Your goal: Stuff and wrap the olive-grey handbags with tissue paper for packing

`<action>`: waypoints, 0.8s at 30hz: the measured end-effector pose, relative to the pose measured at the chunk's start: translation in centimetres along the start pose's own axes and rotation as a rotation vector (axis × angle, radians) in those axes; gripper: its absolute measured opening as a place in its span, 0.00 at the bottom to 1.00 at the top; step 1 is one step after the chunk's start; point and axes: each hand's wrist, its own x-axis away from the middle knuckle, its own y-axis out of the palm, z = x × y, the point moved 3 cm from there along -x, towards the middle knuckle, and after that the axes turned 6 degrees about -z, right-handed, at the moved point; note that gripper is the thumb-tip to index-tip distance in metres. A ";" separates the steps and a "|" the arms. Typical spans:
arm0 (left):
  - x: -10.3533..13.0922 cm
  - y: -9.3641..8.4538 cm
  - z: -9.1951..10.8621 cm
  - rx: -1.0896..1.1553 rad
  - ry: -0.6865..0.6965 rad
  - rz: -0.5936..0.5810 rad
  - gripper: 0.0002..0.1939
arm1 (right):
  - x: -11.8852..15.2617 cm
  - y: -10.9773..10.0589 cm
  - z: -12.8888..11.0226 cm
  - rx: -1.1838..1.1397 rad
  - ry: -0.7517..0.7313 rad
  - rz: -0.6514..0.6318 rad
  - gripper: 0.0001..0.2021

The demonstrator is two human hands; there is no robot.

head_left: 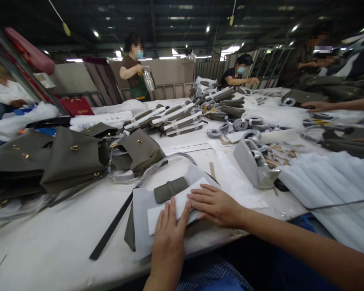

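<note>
My left hand [170, 234] lies flat, fingers stretched out, on a folded white foam sheet [155, 218]. My right hand [216, 205] rests on the same sheet's right part, its fingers extended and slightly apart. Under the foam is a thin pale grey sheet [141, 214], spread over an olive-grey bag [129, 230] that is mostly hidden. Just above the foam sits a small olive-grey leather piece [170, 189] with a band across its middle. A dark strap [112, 226] runs out to the left, and a handle in clear wrap [176, 157] arches behind.
Olive-grey bags [74, 161] with gold hardware stand at left. Wrapped straps [176, 119] are piled further back. A tape dispenser [256, 165] stands at right, beside stacked white foam sheets [330, 186]. Co-workers stand across the table, one holding a metal container [149, 80].
</note>
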 end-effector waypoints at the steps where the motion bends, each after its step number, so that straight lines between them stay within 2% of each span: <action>1: 0.0 0.0 0.0 -0.001 0.007 -0.008 0.39 | 0.9 -0.3 0.0 0.013 0.010 0.011 0.20; 3: 0.0 0.1 0.0 0.004 0.010 -0.025 0.39 | 2.8 -1.3 -0.1 0.018 0.073 0.086 0.17; 6: 0.1 0.2 0.0 0.011 0.014 -0.049 0.38 | 5.4 -2.7 -0.5 -0.052 0.274 0.235 0.15; 10: 0.0 0.1 0.0 0.018 0.021 -0.060 0.39 | 6.8 -3.3 -1.8 -0.216 0.549 0.277 0.09; 13: 0.0 -0.3 0.0 0.025 0.023 -0.059 0.39 | 6.4 -3.0 -2.1 -0.291 0.739 0.239 0.18; 17: -0.1 -0.7 0.1 0.032 0.014 -0.046 0.38 | 6.0 -1.4 -1.8 -0.394 0.917 -0.011 0.22; 19: -0.1 -0.7 0.1 0.038 0.014 -0.048 0.38 | 6.2 -0.3 -1.9 -0.589 0.998 -0.099 0.22; 20: -0.1 -0.7 0.1 0.043 0.015 -0.051 0.38 | 6.4 0.1 -2.1 -0.722 1.041 -0.100 0.21; 22: -0.1 -0.6 0.0 0.052 0.014 -0.058 0.38 | 6.7 0.7 -2.6 -1.027 1.120 0.013 0.18; 24: -0.2 -0.5 -0.1 0.059 0.014 -0.065 0.37 | 6.8 1.2 -3.2 -1.364 1.151 0.237 0.15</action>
